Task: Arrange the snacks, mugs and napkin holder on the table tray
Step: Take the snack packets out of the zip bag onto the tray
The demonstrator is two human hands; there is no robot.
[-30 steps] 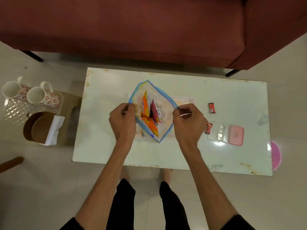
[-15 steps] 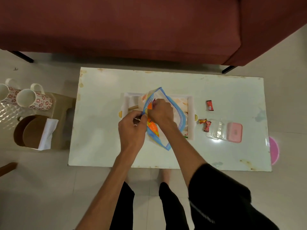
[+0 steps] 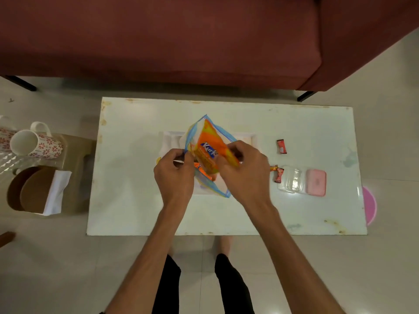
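Over the white tray (image 3: 170, 139) at the table's middle, my left hand (image 3: 175, 176) pinches the rim of a clear blue-edged zip bag (image 3: 223, 192). My right hand (image 3: 243, 171) grips an orange snack packet (image 3: 207, 152) that sticks halfway out of the bag's mouth. More orange packets remain inside the bag. Two small red candies (image 3: 281, 146) (image 3: 278, 174) lie on the table to the right. On a low stool (image 3: 77, 155) at the left stand a floral mug (image 3: 36, 143), a second mug cut off by the frame edge, and a brown napkin holder (image 3: 34, 192) with white napkins.
A clear box with a pink lid (image 3: 315, 185) sits on the white table (image 3: 317, 211) at the right. A maroon sofa (image 3: 181, 37) runs along the far side. A pink round object (image 3: 370, 205) lies on the floor past the table's right edge. My feet are under the near edge.
One second ago both hands held the bag's mouth apart. My right hand then reached inside and now has drawn the orange packet up and partly out; my left hand keeps hold of the bag.
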